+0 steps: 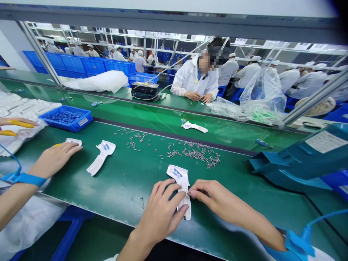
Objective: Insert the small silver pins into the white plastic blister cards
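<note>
Fingers of the left hand (pixel 161 216) are spreading wide over a white, pistol-shaped plastic shell (pixel 181 177) lying on the green bench (pixel 122 195), while those of the right hand (pixel 217 198) are pinching a tiny grey piece (pixel 189 194) at its edge. Small silvery metal parts (pixel 191 153) are lying scattered beyond; another white shell (pixel 102 155) is resting leftward.

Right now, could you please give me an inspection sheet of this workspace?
Surface: green table, glossy.
Job's things: white shell under the left hand; small piece, hard to make out.
Clutter: loose metal pieces scattered beyond the shell.
Hands: left rests on the shell; right hand seems to pinch the small piece at its edge.
Cables: blue cord at the right wristband.
Surroundings: co-worker's hand to the left; person working opposite.
</note>
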Motion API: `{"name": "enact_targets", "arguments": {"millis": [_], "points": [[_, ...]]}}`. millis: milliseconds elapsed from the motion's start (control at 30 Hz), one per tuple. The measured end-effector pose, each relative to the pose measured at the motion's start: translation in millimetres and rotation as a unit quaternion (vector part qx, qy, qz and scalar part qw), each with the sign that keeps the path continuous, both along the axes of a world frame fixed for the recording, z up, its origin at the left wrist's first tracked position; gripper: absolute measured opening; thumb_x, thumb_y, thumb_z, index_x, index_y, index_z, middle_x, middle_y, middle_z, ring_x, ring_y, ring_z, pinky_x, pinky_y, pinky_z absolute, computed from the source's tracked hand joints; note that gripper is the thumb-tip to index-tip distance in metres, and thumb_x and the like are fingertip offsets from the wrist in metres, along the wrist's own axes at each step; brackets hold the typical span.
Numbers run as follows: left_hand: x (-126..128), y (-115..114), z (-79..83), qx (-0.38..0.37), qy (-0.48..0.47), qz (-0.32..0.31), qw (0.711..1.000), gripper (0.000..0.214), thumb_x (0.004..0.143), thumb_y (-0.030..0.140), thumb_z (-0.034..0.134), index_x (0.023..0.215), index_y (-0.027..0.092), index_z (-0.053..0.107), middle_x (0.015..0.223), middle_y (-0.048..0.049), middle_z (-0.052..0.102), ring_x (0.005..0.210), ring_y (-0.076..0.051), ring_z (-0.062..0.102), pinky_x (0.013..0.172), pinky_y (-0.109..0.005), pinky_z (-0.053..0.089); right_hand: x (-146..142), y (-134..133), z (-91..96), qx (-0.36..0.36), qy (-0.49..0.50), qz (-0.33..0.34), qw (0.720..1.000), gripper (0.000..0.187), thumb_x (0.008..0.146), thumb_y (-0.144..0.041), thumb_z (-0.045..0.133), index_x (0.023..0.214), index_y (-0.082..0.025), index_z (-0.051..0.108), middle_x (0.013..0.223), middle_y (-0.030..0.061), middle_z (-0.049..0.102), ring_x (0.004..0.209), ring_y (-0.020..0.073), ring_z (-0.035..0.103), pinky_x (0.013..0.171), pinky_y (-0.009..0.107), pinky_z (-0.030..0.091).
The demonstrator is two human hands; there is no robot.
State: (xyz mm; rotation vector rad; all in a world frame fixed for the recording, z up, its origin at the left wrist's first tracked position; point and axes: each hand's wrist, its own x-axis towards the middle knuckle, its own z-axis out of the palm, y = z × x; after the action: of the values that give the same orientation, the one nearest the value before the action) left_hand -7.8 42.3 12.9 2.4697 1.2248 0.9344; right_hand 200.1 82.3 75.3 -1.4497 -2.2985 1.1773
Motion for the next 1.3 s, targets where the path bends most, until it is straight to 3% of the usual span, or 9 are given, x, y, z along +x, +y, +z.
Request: {"name": "enact_targets", "arguments": {"millis": [100, 167, 400, 667, 767, 867, 933, 1100, 1300], "points": [[7.9, -5.9, 1.5, 0.02, -0.075, 0.03, 0.996, 0.012, 0.097, 0.018, 0.055, 0.108, 0.021, 0.06, 0.097, -0.004, 0.067, 0.099, -0.022, 0.06, 0.087, -0.038, 0.046, -6.0, -4.8, 5.7, -0.03, 0.032, 0.012, 0.999, 0.031, 0.101, -0.036, 0.047, 0.085, -0.022, 0.07, 0.089, 0.0008, 0.07, 0.08, 0.0166, 0.061, 0.072, 0.026, 0.041], [13.6, -9.4, 1.3, 0.033, -0.107, 0.045, 0.993, 0.01, 0.097, 0.015, 0.055, 0.102, 0.021, 0.06, 0.09, -0.0024, 0.067, 0.091, -0.02, 0.061, 0.083, -0.035, 0.045, -8.5, -6.3, 7.2, -0.044, 0.044, 0.008, 0.998, 0.031, 0.1, -0.036, 0.048, 0.083, -0.021, 0.07, 0.085, 0.0005, 0.07, 0.077, 0.0161, 0.06, 0.07, 0.026, 0.041], [21.5, -9.0, -2.1, 0.087, -0.149, 0.129, 0.977, 0.008, 0.093, 0.011, 0.06, 0.094, 0.02, 0.06, 0.082, -0.0016, 0.066, 0.088, -0.02, 0.063, 0.081, -0.034, 0.045, -12.3, -6.9, -7.9, -0.085, 0.132, -0.068, 0.985, 0.027, 0.095, -0.045, 0.057, 0.097, -0.022, 0.071, 0.091, 0.0023, 0.071, 0.083, 0.0187, 0.063, 0.072, 0.028, 0.045], [24.4, -8.7, 1.2, 0.096, -0.154, 0.155, 0.971, 0.008, 0.094, 0.014, 0.059, 0.091, 0.021, 0.06, 0.08, -0.0012, 0.066, 0.085, -0.02, 0.064, 0.078, -0.033, 0.047, -17.6, -5.5, -14.2, -0.148, 0.238, -0.135, 0.951, 0.031, 0.085, -0.049, 0.068, 0.088, -0.019, 0.066, 0.081, 0.0017, 0.066, 0.076, 0.016, 0.058, 0.072, 0.027, 0.046], [21.4, -10.5, 1.3, 0.044, -0.12, 0.131, 0.983, 0.011, 0.095, 0.019, 0.058, 0.105, 0.022, 0.06, 0.094, -0.0042, 0.069, 0.096, -0.022, 0.064, 0.084, -0.036, 0.048, -12.3, -1.1, -8.5, -0.145, 0.183, -0.109, 0.966, 0.034, 0.086, -0.053, 0.065, 0.086, -0.019, 0.066, 0.079, 0.0011, 0.064, 0.072, 0.0152, 0.054, 0.067, 0.026, 0.043], [17.6, -11.1, -3.5, -0.028, -0.034, 0.086, 0.995, 0.043, 0.092, 0.031, 0.063, 0.132, 0.019, 0.051, 0.13, -0.0121, 0.061, 0.124, -0.03, 0.054, 0.098, -0.044, 0.046, -6.3, 4.1, -7.4, -0.128, 0.106, -0.08, 0.983, 0.033, 0.087, -0.051, 0.063, 0.084, -0.019, 0.067, 0.079, 0.0016, 0.065, 0.072, 0.0158, 0.054, 0.066, 0.026, 0.041], [16.4, -10.9, -8.5, -0.056, 0.018, 0.066, 0.996, 0.058, 0.091, 0.04, 0.065, 0.14, 0.017, 0.044, 0.145, -0.0139, 0.052, 0.136, -0.034, 0.044, 0.104, -0.05, 0.043, -4.8, 6.5, -10.5, -0.117, 0.064, -0.066, 0.989, 0.03, 0.089, -0.048, 0.061, 0.083, -0.018, 0.067, 0.078, 0.0015, 0.065, 0.072, 0.0162, 0.054, 0.065, 0.026, 0.041], [17.2, -10.3, -15.7, -0.096, 0.039, 0.069, 0.992, 0.058, 0.095, 0.05, 0.057, 0.143, 0.019, 0.044, 0.147, -0.0097, 0.052, 0.138, -0.032, 0.043, 0.111, -0.052, 0.036, -7.5, 7.3, -19.6, -0.086, 0.007, -0.048, 0.995, 0.025, 0.092, -0.041, 0.056, 0.084, -0.019, 0.066, 0.076, 0.0011, 0.066, 0.069, 0.0164, 0.055, 0.061, 0.026, 0.039], [17.8, -9.4, -14.2, -0.097, 0.037, 0.07, 0.992, 0.057, 0.095, 0.051, 0.056, 0.142, 0.019, 0.046, 0.147, -0.0094, 0.052, 0.136, -0.032, 0.045, 0.11, -0.052, 0.036, -7.1, 6.0, -16.0, -0.048, -0.048, -0.043, 0.997, 0.023, 0.093, -0.037, 0.053, 0.086, -0.021, 0.067, 0.074, 0.0014, 0.067, 0.066, 0.0165, 0.055, 0.059, 0.027, 0.037]]}}
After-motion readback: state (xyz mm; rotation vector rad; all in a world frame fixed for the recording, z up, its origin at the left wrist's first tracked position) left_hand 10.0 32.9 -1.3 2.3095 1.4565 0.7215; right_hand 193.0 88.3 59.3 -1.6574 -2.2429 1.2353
